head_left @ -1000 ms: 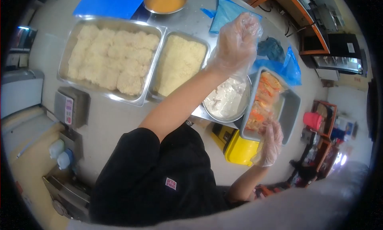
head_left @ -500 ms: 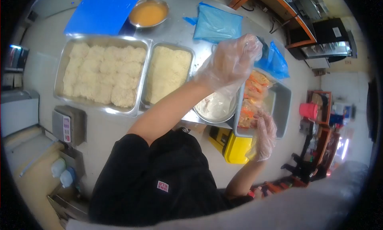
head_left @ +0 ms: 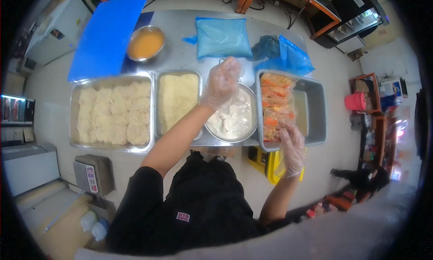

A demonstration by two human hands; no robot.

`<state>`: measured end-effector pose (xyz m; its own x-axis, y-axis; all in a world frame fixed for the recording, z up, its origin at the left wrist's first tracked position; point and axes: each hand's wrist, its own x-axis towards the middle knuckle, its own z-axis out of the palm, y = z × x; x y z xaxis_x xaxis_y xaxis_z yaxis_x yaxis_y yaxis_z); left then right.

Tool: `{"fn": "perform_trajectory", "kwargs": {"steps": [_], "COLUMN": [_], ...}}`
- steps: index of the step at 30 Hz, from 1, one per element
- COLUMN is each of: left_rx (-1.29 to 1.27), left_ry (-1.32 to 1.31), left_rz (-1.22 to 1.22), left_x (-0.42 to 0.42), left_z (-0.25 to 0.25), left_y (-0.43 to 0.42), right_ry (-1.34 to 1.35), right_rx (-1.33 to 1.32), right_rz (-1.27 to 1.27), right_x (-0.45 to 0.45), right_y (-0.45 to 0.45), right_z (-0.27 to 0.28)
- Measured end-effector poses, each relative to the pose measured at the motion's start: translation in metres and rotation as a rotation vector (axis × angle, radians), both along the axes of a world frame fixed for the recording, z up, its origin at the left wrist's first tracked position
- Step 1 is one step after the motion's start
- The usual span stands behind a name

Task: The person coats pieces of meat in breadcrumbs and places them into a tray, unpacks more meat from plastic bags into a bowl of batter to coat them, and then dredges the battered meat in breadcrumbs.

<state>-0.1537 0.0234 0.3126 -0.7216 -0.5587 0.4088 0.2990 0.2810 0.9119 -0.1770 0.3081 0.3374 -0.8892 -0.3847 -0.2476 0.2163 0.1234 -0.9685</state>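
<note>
My left hand [head_left: 224,85], in a clear plastic glove, is raised over the left rim of a round metal bowl [head_left: 233,116] of thick white batter. Its fingers are bunched together, and whatever they hold, if anything, is hidden. My right hand [head_left: 292,147], gloved too, is at the near end of a grey tub [head_left: 316,111], its fingertips pinched against the row of orange-red marinated pieces [head_left: 275,104]. What lies between those fingertips is too small to make out. A lump shows in the batter.
Left of the bowl are a tray of pale crumbs [head_left: 179,98] and a large tray of coated pieces [head_left: 115,111]. Behind stand a bowl of orange liquid [head_left: 145,43], a blue board [head_left: 108,34] and blue bags [head_left: 224,38]. Below is a yellow bin [head_left: 273,167].
The view has swung, shifting the trays. My left hand has come down and back from over the tub side to the bowl's left rim. My right hand stays at the tub's near end.
</note>
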Motion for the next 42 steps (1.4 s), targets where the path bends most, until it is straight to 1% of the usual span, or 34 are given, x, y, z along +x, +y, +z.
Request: {"fn": "perform_trajectory", "kwargs": {"steps": [1,4,6,9,11,13,15,17,19,22,24,26,27,29,30,32,34,36,38,41,42], "left_rx": [0.001,0.004,-0.168,-0.331,-0.304,-0.169,-0.401,-0.443,-0.296,-0.329,-0.585,-0.63,-0.553,-0.442,-0.41,-0.332,-0.235,-0.325,-0.274,0.028,0.141], "left_ry": [0.014,0.126,0.16,0.259,0.214,0.036,0.133,0.146,0.061,0.006,0.149,0.197,0.174,0.155,0.162,0.188,0.221,0.225,0.151,-0.033,-0.068], "left_rz": [0.0,-0.033,0.021,0.041,-0.017,-0.122,0.026,0.062,-0.016,-0.036,0.084,0.093,0.044,0.006,0.016,-0.045,-0.192,-0.153,-0.194,-0.351,-0.386], "left_x": [-0.003,0.0,0.004,0.004,0.006,0.012,0.003,-0.005,-0.004,-0.007,-0.005,-0.003,-0.003,-0.005,-0.008,-0.012,-0.02,-0.03,-0.038,-0.072,-0.085], "left_z": [-0.003,0.023,0.044,0.062,0.071,0.077,0.051,0.025,0.008,-0.025,-0.009,0.014,0.027,0.038,0.041,0.041,0.026,0.001,-0.024,-0.053,-0.057], "left_y": [0.0,0.002,0.005,0.006,0.006,0.01,0.015,0.017,0.017,0.007,0.003,0.004,0.004,0.009,0.016,0.022,0.023,0.028,0.026,0.008,0.003], "right_ry": [-0.004,0.01,0.023,0.045,0.067,0.069,0.061,0.043,0.047,0.04,0.043,0.041,0.04,0.037,0.027,0.012,0.001,-0.017,-0.031,-0.014,0.006], "right_rx": [-0.013,-0.052,-0.06,-0.053,-0.052,-0.058,-0.064,-0.071,-0.08,-0.095,-0.112,-0.123,-0.127,-0.135,-0.127,-0.111,-0.135,-0.148,-0.158,-0.06,0.029], "right_rz": [0.006,0.007,-0.001,-0.01,-0.007,-0.018,-0.027,-0.04,-0.091,-0.108,-0.123,-0.152,-0.157,-0.161,-0.148,-0.124,-0.124,-0.12,-0.104,-0.052,0.018], "right_x": [0.0,-0.001,0.0,-0.002,-0.003,-0.001,0.001,0.001,0.005,0.009,0.008,0.01,0.01,0.011,0.011,0.012,0.013,0.014,0.014,0.012,0.009], "right_y": [0.001,0.004,0.008,0.014,0.018,0.021,0.025,0.029,0.027,0.033,0.038,0.041,0.041,0.039,0.038,0.037,0.035,0.034,0.034,0.024,0.018], "right_z": [0.001,0.008,0.01,0.006,0.002,0.002,0.002,0.001,0.006,0.009,0.008,0.005,0.005,0.004,0.005,0.007,0.003,-0.002,-0.005,-0.005,-0.003]}}
